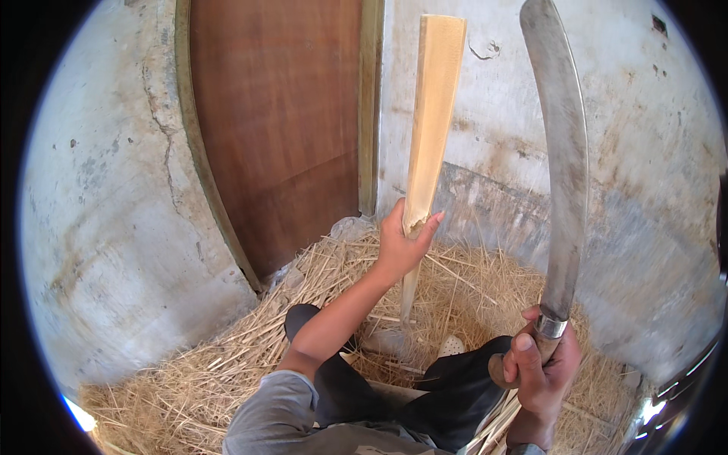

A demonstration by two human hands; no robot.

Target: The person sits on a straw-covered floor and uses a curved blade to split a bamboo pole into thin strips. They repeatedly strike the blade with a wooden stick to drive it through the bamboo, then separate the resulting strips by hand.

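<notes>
My left hand (406, 241) is closed around a pale length of split bamboo (436, 106), held upright in front of me. Its wide end points up, a node shows at my grip, and a narrower part runs down below the hand toward the straw. In my right hand (542, 364) is a machete (565, 167), gripped by its wooden handle just under a metal collar. The long, slightly curved blade rises upright, apart from the bamboo and to its right.
Straw and thin bamboo strips (189, 387) cover the floor around my legs (341, 383). Ahead on the left stands a brown door (277, 129) in a wooden frame. Stained, cracked plaster walls (114, 212) flank it. More strips lie beside my right forearm.
</notes>
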